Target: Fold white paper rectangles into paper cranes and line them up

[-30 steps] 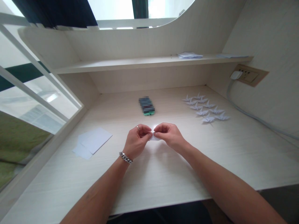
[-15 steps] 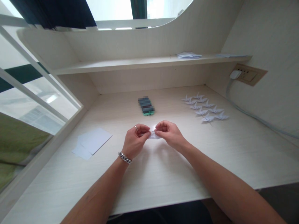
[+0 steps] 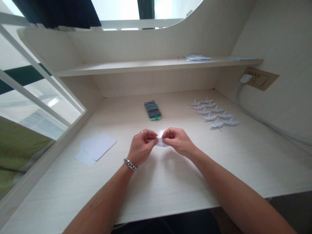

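A small folded white paper (image 3: 162, 143) is held between my two hands just above the middle of the desk. My left hand (image 3: 142, 146), with a ring and a chain bracelet, pinches its left end between thumb and fingers. At the other end, my right hand (image 3: 178, 141) grips the paper the same way. Fingers cover much of the paper, so its exact folds are hidden. Several white paper cranes (image 3: 215, 113) stand in rows on the right of the desk. Flat white paper sheets (image 3: 100, 145) lie overlapping on the left.
Beyond my hands lies a blurred dark phone-like object (image 3: 153, 110) with a green edge. A shelf (image 3: 136, 66) spans the back and carries a paper stack (image 3: 197, 58). On the right wall, a white plug sits in a socket (image 3: 262, 78), its cable (image 3: 263, 121) running down along the desk.
Both hands keep their pinch on the paper. The right fingers have shifted very slightly, and a bit more of the paper's lower edge shows. Everything else stays put.
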### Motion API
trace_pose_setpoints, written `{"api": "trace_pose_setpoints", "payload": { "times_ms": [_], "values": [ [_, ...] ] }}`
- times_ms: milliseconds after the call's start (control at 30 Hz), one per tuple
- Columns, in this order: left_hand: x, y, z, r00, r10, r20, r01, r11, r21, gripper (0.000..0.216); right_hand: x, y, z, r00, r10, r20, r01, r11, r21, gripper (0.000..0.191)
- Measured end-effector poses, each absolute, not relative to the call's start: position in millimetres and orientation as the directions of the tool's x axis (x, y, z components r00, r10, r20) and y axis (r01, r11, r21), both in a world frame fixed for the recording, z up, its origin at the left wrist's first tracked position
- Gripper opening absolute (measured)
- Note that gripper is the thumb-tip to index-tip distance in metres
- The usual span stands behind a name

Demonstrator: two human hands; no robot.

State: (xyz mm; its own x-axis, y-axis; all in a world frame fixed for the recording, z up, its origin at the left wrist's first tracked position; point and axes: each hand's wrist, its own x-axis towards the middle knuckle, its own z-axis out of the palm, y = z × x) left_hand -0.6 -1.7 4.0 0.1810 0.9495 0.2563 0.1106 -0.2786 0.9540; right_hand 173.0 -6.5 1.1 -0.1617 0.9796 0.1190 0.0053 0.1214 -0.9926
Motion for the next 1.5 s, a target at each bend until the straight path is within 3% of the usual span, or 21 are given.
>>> {"api": "trace_pose_setpoints", "payload": {
  "times_ms": [200, 567, 900, 1200, 1333, 1500],
  "values": [
    [-3, 0, 7, 0.144, 0.961, 0.234, 0.082, -0.248, 0.965, 0.015, 175, -2, -2, -0.171, 0.979, 0.107, -0.122, 0.086, -0.989, 0.019],
    [-3, -3, 11, 0.3, 0.944, 0.136, 0.152, -0.188, 0.97, 0.013, 174, -11, 4, -0.232, 0.956, 0.18, 0.074, 0.202, -0.977, 0.009],
    [-4, -3, 16, 0.294, 0.946, 0.137, 0.16, -0.189, 0.969, 0.013, 178, -9, 6, -0.206, 0.963, 0.174, 0.068, 0.191, -0.979, 0.011],
    [-4, -1, 17, 0.22, 0.972, 0.083, 0.083, -0.103, 0.991, 0.012, 178, -1, 0, -0.165, 0.98, 0.112, -0.111, 0.095, -0.989, 0.018],
    [-6, -1, 18, 0.187, 0.981, 0.041, -0.036, -0.035, 0.999, 0.016, 179, -3, 5, -0.12, 0.992, 0.041, -0.186, 0.018, -0.982, 0.02],
    [-8, -1, 15, 0.324, 0.935, 0.144, 0.0, -0.152, 0.988, 0.029, 178, -9, 12, -0.165, 0.985, -0.052, -0.282, -0.098, -0.954, 0.023]
  ]
}}
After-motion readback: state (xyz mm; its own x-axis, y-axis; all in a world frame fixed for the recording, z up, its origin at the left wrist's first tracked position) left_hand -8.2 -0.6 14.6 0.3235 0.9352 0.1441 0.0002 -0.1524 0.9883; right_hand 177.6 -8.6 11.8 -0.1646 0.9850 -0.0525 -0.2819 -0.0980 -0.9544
